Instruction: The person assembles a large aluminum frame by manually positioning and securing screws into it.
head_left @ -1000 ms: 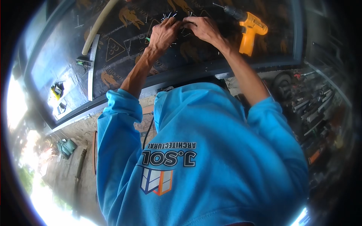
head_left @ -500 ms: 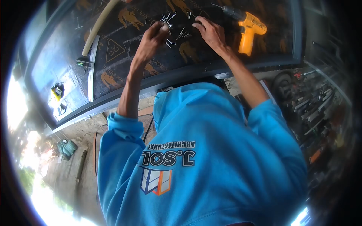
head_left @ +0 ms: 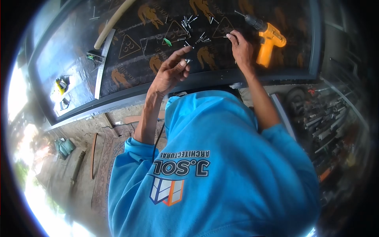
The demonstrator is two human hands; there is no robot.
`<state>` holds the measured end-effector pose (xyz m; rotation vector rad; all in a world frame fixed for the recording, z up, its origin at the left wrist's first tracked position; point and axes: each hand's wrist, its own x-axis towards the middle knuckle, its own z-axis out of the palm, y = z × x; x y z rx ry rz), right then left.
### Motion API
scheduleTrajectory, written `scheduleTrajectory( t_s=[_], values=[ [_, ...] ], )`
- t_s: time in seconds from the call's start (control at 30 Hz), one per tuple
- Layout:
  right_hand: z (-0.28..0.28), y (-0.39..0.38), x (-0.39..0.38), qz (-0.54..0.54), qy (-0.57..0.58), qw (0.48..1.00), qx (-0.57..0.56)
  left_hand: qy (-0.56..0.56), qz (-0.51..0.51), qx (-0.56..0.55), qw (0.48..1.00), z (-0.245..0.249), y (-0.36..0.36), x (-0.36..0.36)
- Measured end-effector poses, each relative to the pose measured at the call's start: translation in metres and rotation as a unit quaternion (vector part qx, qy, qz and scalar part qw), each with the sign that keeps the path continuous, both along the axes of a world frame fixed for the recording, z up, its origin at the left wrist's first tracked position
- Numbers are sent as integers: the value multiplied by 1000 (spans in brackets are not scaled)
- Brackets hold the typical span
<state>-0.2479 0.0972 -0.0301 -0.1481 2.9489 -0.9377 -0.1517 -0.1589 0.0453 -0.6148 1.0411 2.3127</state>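
The black board (head_left: 130, 63) carries an orange drill (head_left: 270, 39) and scattered screws (head_left: 187, 21). Gathering them looks like the step in hand. The left hand (head_left: 167, 75), raised off the board, pinches a screw (head_left: 188, 61) at its fingertips. The right hand (head_left: 241, 48) rests beside the drill, fingers together over another; whether they grip it I cannot tell. Lifting it would call for a fine pinch.

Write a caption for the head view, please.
Left hand holds a screw; right hand rests on board beside yellow drill.
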Motion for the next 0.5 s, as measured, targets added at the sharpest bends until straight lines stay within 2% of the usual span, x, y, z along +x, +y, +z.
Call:
scheduleTrajectory(
  t_s=[0.07, 0.1, 0.17, 0.2, 0.27, 0.3, 0.37, 0.4, 0.47, 0.5],
  values=[
    [-8, 3, 0, 49, 102, 993, -37, 17, -28, 14, 999, -16, 2, -2],
    [-5, 4, -2, 52, 104, 993, -37, 20, -46, 9, 999, -20, 4, -3],
    [2, 7, 3, 98, 17, 993, -63, 28, -66, 1, 997, -28, 9, -5],
    [8, 5, 2, 100, 17, 993, -62, 29, -64, 2, 998, -33, 12, -7],
    [28, -5, -3, 51, -174, 983, -5, -4, -47, 39, 998, -41, 20, -11],
    [40, -12, -4, 54, -172, 984, -4, -2, -44, 39, 998, -43, 25, -15],
    [63, -31, -1, 111, -179, 974, -83, -97, 41, 39, 994, -45, 38, -18],
    [65, -38, 2, 145, -229, 958, -92, -99, 44, 40, 993, -41, 45, -21],
    [97, -68, 10, 145, -311, 933, -107, -149, 153, 17, 977, -31, 56, -31],
    [97, -77, 18, 201, -256, 942, -78, -157, 116, 21, 980, -71, 55, -25]
  ],
)
